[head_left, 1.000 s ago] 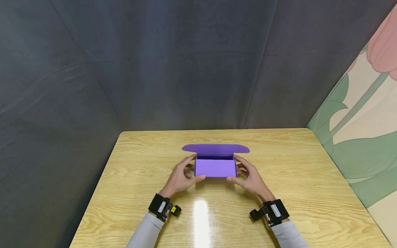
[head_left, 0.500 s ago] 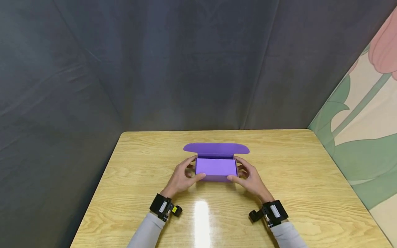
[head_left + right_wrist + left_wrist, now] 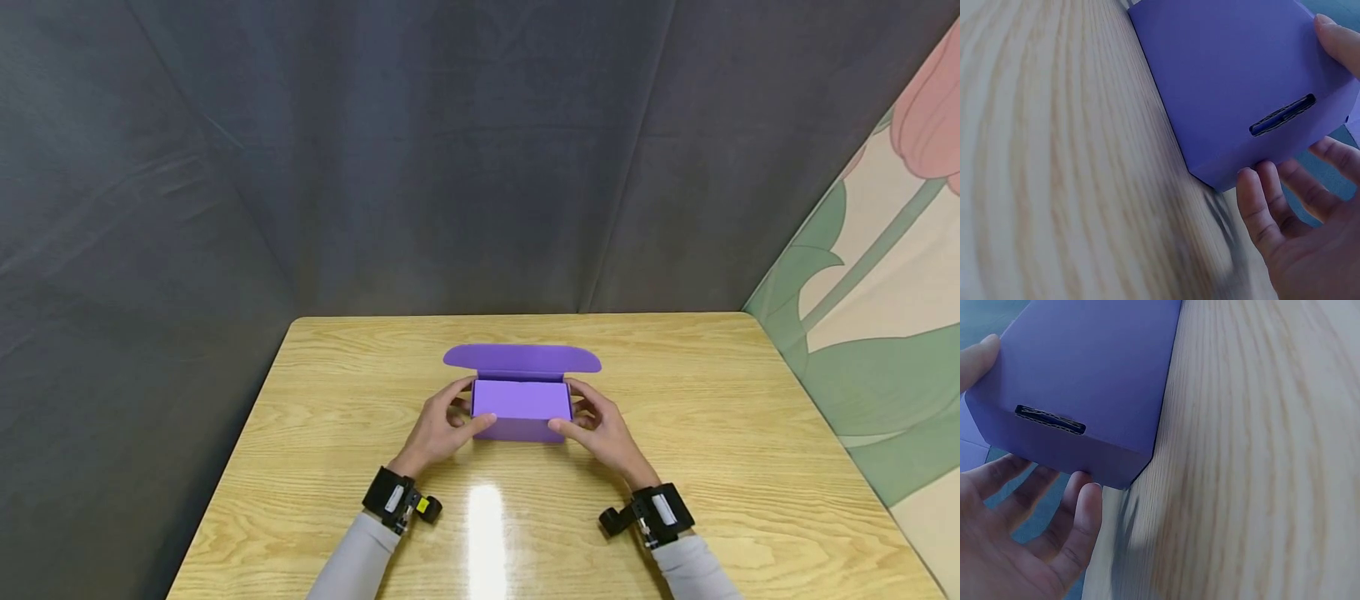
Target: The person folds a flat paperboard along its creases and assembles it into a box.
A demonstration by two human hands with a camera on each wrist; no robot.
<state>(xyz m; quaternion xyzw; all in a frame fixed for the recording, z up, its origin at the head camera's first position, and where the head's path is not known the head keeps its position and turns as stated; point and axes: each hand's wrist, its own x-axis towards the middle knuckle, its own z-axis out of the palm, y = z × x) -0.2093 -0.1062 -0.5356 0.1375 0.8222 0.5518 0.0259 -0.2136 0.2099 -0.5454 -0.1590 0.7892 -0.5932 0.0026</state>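
Observation:
A purple cardboard box (image 3: 521,430) sits at the middle of the table, its lid flap (image 3: 522,358) with rounded ends standing up at the back. In front of the flap lies a lighter purple panel (image 3: 522,398). My left hand (image 3: 435,427) grips the left end, thumb at the front edge and other fingers at the side. The right hand (image 3: 606,429) mirrors it at the right end. Both wrist views show a narrow slot in the box, the left slot (image 3: 1050,419) and the right slot (image 3: 1282,115), near the edges by the fingers.
The wooden table (image 3: 337,358) ends at a dark grey curtain (image 3: 465,167) behind and to the left. A flower-patterned cloth (image 3: 885,333) hangs along the right side. Light reflects off the wood in front of the box.
The box has tipped slightly so more of its darker front face shows below the lighter panel. Both thumbs have shifted a little upward with it; the hands keep their hold.

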